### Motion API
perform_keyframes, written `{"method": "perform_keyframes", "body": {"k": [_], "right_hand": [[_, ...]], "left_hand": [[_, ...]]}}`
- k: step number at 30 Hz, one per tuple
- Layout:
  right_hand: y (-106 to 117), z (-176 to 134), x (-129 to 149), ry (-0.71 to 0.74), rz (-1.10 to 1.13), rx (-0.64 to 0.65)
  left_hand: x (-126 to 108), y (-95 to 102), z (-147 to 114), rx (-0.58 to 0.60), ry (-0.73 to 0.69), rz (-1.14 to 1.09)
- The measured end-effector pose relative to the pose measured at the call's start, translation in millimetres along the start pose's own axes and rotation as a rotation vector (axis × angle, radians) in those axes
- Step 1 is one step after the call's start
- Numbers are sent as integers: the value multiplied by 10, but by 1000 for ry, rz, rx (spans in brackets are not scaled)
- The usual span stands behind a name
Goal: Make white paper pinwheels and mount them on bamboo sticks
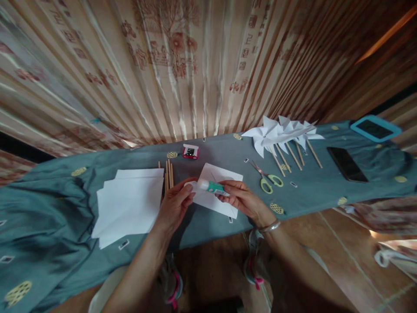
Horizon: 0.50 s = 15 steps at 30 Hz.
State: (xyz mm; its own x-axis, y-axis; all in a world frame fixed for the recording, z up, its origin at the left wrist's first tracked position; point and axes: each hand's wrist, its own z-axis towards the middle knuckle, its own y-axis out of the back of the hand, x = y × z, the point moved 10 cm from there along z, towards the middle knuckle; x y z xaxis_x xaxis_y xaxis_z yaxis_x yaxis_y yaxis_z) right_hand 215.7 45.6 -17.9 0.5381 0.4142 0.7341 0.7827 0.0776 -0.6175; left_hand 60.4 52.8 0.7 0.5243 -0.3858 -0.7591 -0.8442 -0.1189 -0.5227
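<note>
My right hand (240, 198) is closed around the lower end of a green-and-white glue stick (213, 188), held sideways with its white end pointing left. My left hand (177, 201) pinches a small white piece (190, 185) right by that end; whether it is a cap or a bit of paper I cannot tell. Below both hands a square sheet of white paper (224, 208) with slanting lines lies on the cloth, partly covered by the fingers and the glue stick.
A stack of white paper (130, 200) and wooden sticks (169, 174) lie left. Behind is a small red box (190, 151). To the right are scissors (269, 179), several paper pinwheels (276, 132) on sticks, a dark phone (347, 164) and a blue-framed tablet (374, 128). A curtain (195, 65) hangs behind.
</note>
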Motion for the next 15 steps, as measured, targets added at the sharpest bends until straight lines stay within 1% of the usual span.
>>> {"method": "perform_keyframes", "body": {"k": [5,9,15], "right_hand": [[-22,37,5,-1,-85,12],[-11,16,93,29,-190,-2],[74,0,286,135,-360,-48]], "left_hand": [[-13,18,-3,1,-11,-7],[-7,40,0,3,-2,11],[-90,-3,-4,63,-118,151]]}}
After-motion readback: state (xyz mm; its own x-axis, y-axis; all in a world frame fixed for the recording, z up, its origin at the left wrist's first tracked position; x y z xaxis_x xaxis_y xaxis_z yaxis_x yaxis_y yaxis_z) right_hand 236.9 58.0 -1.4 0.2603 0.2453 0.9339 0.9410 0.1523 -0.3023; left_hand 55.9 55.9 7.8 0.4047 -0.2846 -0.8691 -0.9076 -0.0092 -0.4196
